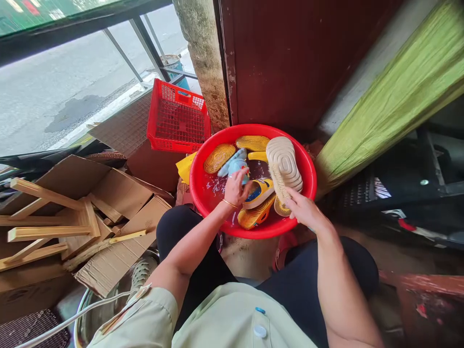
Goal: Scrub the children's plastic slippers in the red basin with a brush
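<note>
A red basin [197, 186] of water stands in front of my knees with several slippers in it. My left hand [236, 189] is over the water with its fingers apart, beside a light blue item [236, 166] and a yellow slipper with a blue inside [261, 191]. My right hand [304, 210] is closed around the end of a pale scrub brush [278, 181]. The brush lies against a cream slipper [284, 154], which rests sole up at the basin's right side. Yellow soles [219, 158] show at the back left, and an orange-yellow slipper [253, 217] lies near the front rim.
A red plastic crate [181, 121] sits behind the basin on the left. Flattened cardboard [123, 193] and a wooden stool [54, 227] on its side are at my left. A dark red door [290, 58] and a green curtain [391, 96] stand behind and to the right.
</note>
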A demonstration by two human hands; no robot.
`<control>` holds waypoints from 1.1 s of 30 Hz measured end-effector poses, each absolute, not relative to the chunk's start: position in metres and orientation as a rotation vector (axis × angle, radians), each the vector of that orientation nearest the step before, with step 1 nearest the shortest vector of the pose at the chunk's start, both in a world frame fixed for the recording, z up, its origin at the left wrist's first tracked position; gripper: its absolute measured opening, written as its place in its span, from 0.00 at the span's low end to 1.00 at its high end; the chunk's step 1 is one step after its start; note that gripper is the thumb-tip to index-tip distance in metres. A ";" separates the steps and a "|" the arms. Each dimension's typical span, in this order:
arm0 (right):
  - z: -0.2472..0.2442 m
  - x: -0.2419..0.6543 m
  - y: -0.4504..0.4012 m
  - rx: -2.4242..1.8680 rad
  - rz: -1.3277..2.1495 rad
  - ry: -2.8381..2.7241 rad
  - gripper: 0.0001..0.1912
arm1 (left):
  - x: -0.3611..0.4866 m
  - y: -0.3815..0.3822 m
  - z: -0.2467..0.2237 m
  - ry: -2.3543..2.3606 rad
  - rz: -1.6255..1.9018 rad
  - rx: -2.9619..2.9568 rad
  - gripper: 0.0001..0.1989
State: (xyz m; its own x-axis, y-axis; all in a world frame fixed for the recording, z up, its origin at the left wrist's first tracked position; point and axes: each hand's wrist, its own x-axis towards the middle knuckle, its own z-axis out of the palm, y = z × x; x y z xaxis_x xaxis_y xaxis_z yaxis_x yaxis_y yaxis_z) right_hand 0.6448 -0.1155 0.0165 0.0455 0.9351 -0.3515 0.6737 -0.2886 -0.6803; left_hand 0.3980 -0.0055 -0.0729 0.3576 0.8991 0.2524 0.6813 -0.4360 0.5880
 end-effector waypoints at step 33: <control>0.004 0.656 -0.115 -2.063 0.705 -1.798 0.30 | 0.368 0.030 -0.027 1.717 0.573 2.036 0.27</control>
State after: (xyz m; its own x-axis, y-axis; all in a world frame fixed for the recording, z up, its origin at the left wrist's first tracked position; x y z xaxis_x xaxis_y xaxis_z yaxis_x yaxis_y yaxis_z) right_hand 0.6562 -0.1150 0.0037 0.0892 0.9835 -0.1574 0.8286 -0.1609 -0.5362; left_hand 0.3683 0.0304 -0.0269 0.1547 0.9869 0.0454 0.8162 -0.1536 0.5569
